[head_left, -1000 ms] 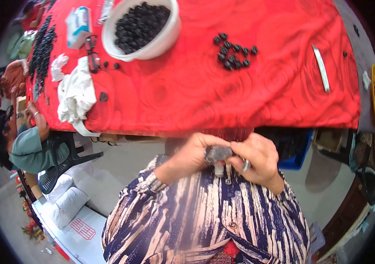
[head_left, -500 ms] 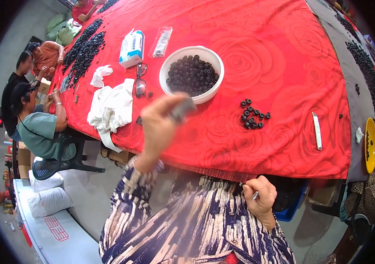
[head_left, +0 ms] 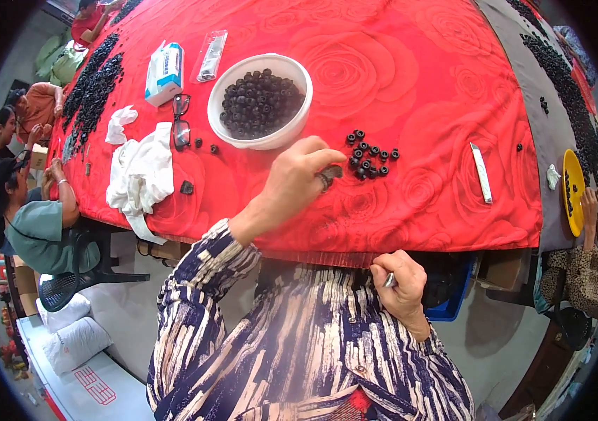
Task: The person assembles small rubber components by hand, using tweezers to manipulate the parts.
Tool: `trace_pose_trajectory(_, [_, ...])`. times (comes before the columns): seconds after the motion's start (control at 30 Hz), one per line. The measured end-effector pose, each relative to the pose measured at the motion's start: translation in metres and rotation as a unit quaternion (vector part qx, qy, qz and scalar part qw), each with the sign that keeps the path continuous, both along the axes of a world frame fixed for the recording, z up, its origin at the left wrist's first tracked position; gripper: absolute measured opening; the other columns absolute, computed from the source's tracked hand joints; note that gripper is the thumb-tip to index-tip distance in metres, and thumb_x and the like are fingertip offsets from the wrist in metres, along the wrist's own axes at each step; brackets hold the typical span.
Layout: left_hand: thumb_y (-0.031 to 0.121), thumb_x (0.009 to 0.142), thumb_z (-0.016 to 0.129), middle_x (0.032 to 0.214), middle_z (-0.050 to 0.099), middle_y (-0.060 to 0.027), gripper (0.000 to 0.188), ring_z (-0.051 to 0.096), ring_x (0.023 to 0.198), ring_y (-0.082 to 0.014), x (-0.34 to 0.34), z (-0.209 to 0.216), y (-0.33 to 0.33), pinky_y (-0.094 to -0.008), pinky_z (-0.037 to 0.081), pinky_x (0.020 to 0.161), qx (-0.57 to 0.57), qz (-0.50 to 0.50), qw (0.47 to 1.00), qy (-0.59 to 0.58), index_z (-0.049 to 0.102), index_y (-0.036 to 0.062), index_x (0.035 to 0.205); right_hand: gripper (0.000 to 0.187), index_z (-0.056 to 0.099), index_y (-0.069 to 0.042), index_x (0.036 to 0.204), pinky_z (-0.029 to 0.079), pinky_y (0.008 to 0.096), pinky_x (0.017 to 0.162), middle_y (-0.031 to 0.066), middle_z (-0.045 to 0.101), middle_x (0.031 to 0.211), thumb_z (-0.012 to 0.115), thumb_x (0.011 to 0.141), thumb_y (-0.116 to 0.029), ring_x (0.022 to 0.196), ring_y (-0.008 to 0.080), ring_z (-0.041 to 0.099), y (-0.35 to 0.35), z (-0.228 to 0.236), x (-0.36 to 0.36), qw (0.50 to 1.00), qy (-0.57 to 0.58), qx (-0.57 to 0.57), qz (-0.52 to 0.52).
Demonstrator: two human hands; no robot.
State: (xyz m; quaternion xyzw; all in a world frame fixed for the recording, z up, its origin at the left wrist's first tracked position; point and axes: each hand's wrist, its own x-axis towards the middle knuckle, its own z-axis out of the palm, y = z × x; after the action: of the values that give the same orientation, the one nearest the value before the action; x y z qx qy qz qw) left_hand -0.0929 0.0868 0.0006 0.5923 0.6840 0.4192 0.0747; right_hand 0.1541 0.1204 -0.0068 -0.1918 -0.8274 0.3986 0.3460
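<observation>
My left hand is over the red cloth just in front of the white bowl. Its fingers are pinched on a small dark piece, partly hidden by the fingers. Black ring-shaped parts fill much of the bowl. To the right of my left fingertips lies a loose cluster of the same black parts. By the table's front edge my right hand is closed around a slim tool; only a silvery end of it shows.
Eyeglasses, white cloth, a box and a clear packet lie left of and behind the bowl. A white-handled strip-like object and yellow tray are at right. Co-workers sit along the left side.
My left hand has moved right, from beside the bowl to near the loose cluster, still holding the dark piece. My right hand keeps its grip. The whole view has shifted a little.
</observation>
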Motion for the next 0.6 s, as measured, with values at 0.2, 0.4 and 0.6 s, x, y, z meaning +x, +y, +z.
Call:
trace_pose_trajectory(0.2, [0.000,0.070,0.066,0.087,0.060,-0.0123,0.025,0.060,0.081,-0.0301,-0.006,-0.020,0.028,-0.0373,0.048,0.069,-0.033,-0.109,0.992,0.059,0.065,0.0046,0.094,0.021,0.058,-0.002,0.080,0.040,0.0317,0.048,0.0091,0.050,0.061,0.069,0.065,0.007,0.052,0.0237,0.051,0.000,-0.006,0.004,1.000,-0.001,-0.013,-0.015])
trace_pose_trajectory(0.4, [0.006,0.071,0.065,0.088,0.058,-0.0093,0.024,0.056,0.087,-0.0282,0.002,-0.020,0.038,-0.0384,0.047,0.072,-0.081,-0.087,0.991,0.067,0.066,0.0073,0.095,0.021,0.058,-0.002,0.083,0.040,0.0308,0.048,0.0089,0.051,0.062,0.069,0.067,0.006,0.053,0.0226,0.052,-0.001,-0.005,0.007,1.000,-0.002,-0.018,-0.016])
trace_pose_trajectory(0.6, [0.011,0.081,0.064,0.086,0.064,-0.0088,0.020,0.061,0.080,-0.0161,0.022,0.010,0.001,-0.0297,0.049,0.069,-0.090,-0.066,0.954,-0.277,0.065,0.0033,0.099,0.018,0.058,-0.001,0.085,0.040,0.0288,0.049,0.0090,0.051,0.064,0.066,0.070,0.004,0.054,0.0201,0.052,0.002,-0.001,0.009,0.995,-0.013,-0.099,-0.014])
